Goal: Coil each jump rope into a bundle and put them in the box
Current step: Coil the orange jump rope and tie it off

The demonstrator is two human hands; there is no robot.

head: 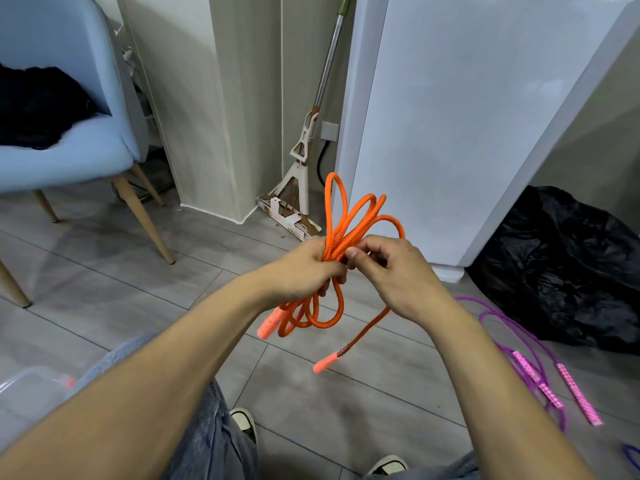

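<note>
Hands [346, 268] grip orange jump rope [341, 233], loops bunched upright.

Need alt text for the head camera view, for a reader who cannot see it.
Both hands hold a half-coiled orange jump rope at chest height: the left hand grips the bundled loops while the right hand pinches a strand, one handle end dangling. A purple jump rope lies uncoiled on the grey floor to the right, and a clear plastic box sits lower left.
</note>
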